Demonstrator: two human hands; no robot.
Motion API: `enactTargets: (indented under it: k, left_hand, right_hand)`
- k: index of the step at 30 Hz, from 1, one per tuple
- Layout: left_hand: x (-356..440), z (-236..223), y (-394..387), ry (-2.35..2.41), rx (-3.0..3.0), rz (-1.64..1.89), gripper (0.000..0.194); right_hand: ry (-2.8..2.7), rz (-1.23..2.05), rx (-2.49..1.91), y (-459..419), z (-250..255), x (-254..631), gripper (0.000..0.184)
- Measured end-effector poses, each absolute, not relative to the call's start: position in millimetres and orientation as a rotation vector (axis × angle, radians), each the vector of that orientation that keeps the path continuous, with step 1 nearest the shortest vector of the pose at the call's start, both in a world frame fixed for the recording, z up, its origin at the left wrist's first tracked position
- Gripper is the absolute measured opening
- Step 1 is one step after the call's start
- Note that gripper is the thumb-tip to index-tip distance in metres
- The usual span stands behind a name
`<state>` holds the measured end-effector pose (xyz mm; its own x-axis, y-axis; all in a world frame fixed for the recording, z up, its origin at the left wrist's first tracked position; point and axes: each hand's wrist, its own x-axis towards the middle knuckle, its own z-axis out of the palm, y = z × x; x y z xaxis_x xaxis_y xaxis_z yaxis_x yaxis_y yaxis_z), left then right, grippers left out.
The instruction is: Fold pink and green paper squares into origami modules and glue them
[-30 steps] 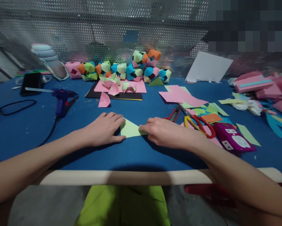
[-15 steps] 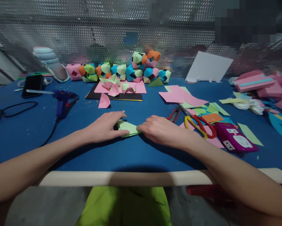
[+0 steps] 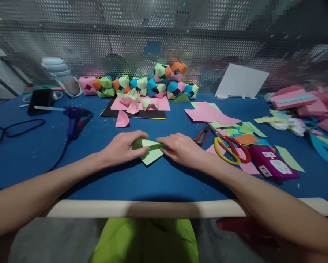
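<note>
A light green piece of folded paper (image 3: 152,156) lies low over the blue table between my hands, one corner pointing toward me. My left hand (image 3: 125,147) grips its left side, thumb on top and fingers behind. At the right side my right hand (image 3: 180,147) pinches the paper's edge between thumb and fingers. A crease or raised flap runs across the paper's upper part. Behind my hands a small folded pink paper piece (image 3: 122,119) rests near a black sheet (image 3: 142,114) that carries pink paper and several folded pieces.
Scissors (image 3: 229,146), a cutter (image 3: 201,137), a purple packet (image 3: 272,162) and paper scraps lie right. A glue gun (image 3: 74,118) with its cord, a phone (image 3: 40,101) and a bottle (image 3: 62,75) stand left. Folded paper balls (image 3: 157,87) line the back by a perforated metal panel.
The green paper has opened out from a narrow folded shape, and a corner now points toward me. My right hand has shifted slightly, its fingers now at the upper right edge.
</note>
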<state>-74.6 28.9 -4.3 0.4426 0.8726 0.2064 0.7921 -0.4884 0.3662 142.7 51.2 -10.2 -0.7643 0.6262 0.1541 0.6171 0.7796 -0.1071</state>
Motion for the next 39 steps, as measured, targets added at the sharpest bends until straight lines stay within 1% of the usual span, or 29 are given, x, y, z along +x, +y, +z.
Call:
enactTargets:
  k: [3,4,7,8,9,12,14,15,16,17,19,21,22,24,27,32,35,39]
  left_hand:
    - [-75.3,-6.1,27.2,1.38,2.561,0.505,0.045]
    - [-75.4,-6.8,26.7,1.359,2.578,0.497,0.043]
    - [-74.9,-7.9,25.7,1.337,2.573,0.566,0.026]
    - [-74.5,-7.7,25.5,1.367,2.545,0.626,0.024]
    - [-73.8,-7.2,25.3,1.417,2.496,0.695,0.025]
    - [-70.5,-3.8,23.9,1.59,2.207,0.885,0.026]
    - [-66.9,-1.9,22.1,1.587,1.95,0.981,0.025]
    - [-64.8,-1.7,21.1,1.544,1.822,1.026,0.025]
    - [-62.7,-2.0,20.2,1.486,1.699,1.066,0.026]
    - [-60.8,-3.0,19.5,1.419,1.589,1.097,0.027]
    - [-58.2,-6.3,19.4,1.304,1.418,1.125,0.027]
    - [-58.2,-10.0,21.6,1.266,1.352,1.142,0.022]
    - [-59.0,-11.5,23.4,1.282,1.359,1.159,0.018]
    - [-61.8,-13.2,27.6,1.358,1.415,1.173,0.015]
    - [-65.3,-13.3,32.3,1.419,1.498,1.088,0.013]
    - [-68.4,-13.1,33.6,1.446,1.694,0.906,0.013]
    - [-73.3,-13.6,35.1,1.463,1.892,0.797,0.012]
    - [-82.6,-13.8,40.0,1.479,2.057,0.666,0.011]
  right_hand:
    - [-2.663,0.131,-0.966,56.1,-19.3,142.4,0.03]
    - [-2.607,0.167,-0.963,56.9,-20.9,142.4,0.029]
    - [-2.423,0.321,-0.97,56.0,-20.0,141.3,0.029]
    - [-2.367,0.381,-0.984,55.0,-18.4,140.7,0.03]
    - [-2.317,0.443,-1.008,53.9,-16.6,139.8,0.034]
    - [-2.164,0.667,-1.11,51.5,-13.2,136.3,0.052]
    - [-2.021,0.869,-1.151,50.9,-13.5,133.0,0.06]
    - [-1.949,0.982,-1.152,50.6,-14.1,131.2,0.062]
    - [-1.885,1.094,-1.147,50.3,-14.7,129.4,0.06]
    - [-1.834,1.194,-1.142,49.9,-15.1,127.9,0.054]
    - [-1.78,1.329,-1.152,49.0,-14.9,125.8,0.036]
    - [-1.783,1.347,-1.186,48.6,-12.9,125.9,0.021]
    - [-1.804,1.335,-1.202,48.9,-11.5,126.8,0.017]
    - [-1.866,1.322,-1.225,50.5,-8.5,129.8,0.015]
    - [-1.936,1.312,-1.275,54.4,-6.0,134.5,0.019]
    - [-2.085,1.132,-1.248,58.6,-8.1,137.7,0.021]
    - [-2.191,1.023,-1.222,58.9,-10.1,139.0,0.015]
    - [-2.324,0.938,-1.146,58.4,-11.9,141.7,0.001]
